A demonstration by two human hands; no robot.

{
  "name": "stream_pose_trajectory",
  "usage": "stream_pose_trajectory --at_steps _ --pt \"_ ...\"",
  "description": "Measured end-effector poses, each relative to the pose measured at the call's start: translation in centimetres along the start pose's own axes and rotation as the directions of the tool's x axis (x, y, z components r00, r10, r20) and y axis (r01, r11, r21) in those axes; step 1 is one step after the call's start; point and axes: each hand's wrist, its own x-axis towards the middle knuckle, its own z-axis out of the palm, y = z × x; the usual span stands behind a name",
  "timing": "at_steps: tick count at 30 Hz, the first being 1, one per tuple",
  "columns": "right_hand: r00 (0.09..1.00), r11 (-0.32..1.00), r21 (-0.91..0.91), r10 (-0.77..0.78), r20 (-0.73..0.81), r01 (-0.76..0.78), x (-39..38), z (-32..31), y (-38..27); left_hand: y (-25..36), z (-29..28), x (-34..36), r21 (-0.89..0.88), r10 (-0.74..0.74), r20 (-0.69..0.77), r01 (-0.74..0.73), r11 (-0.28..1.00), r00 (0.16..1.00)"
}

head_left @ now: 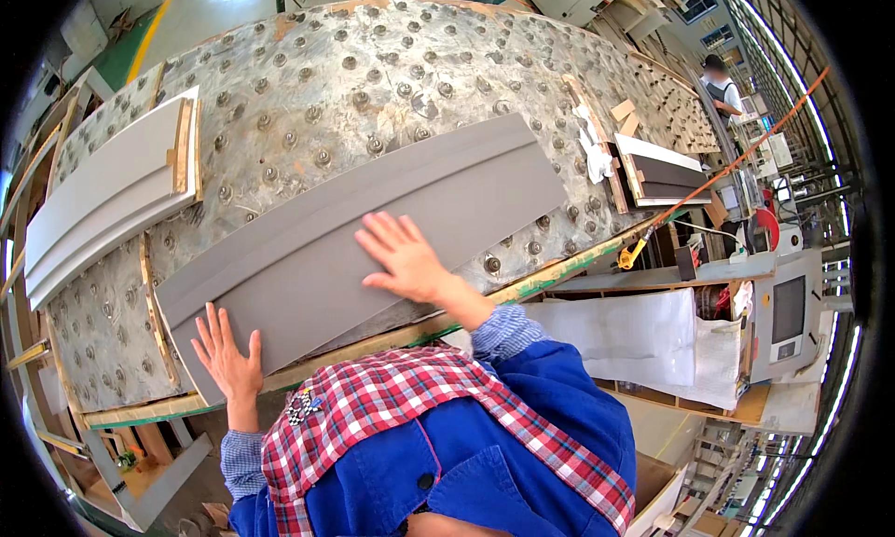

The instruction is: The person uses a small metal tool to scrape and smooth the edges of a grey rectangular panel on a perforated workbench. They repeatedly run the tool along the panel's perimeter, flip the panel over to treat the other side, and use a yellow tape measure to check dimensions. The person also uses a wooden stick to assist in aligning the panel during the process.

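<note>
A long grey panel (447, 187) with a groove along its length lies aslant on the ball-studded work table (308, 89). Near the panel's left end my left hand (227, 355) rests flat, fingers spread, close to its front edge. Farther right, my right hand (401, 257) lies on the panel's face with the fingers apart. Neither hand grips anything. Both palms are turned down, so their undersides are hidden.
White panels (103, 197) are stacked at the table's left. Dark and white panels (667, 173) lie at the right, beside wood scraps (626, 117). An orange hose with a yellow air gun (634, 253) hangs by the front edge. Another person (722, 89) stands far right.
</note>
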Motion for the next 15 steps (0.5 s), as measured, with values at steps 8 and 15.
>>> stream_pose_trajectory --at_steps 8,15 --pt "0.273 0.278 -0.019 0.925 -0.266 -0.96 -8.7 -9.5 19.6 -5.9 -0.8 1.7 0.005 0.057 -0.006 -0.057 0.998 0.998" --pt "0.561 0.614 -0.14 0.572 -0.599 -0.776 -6.6 -7.0 24.6 -8.0 -0.5 2.0 -0.032 0.098 -0.051 -0.1 0.995 0.994"
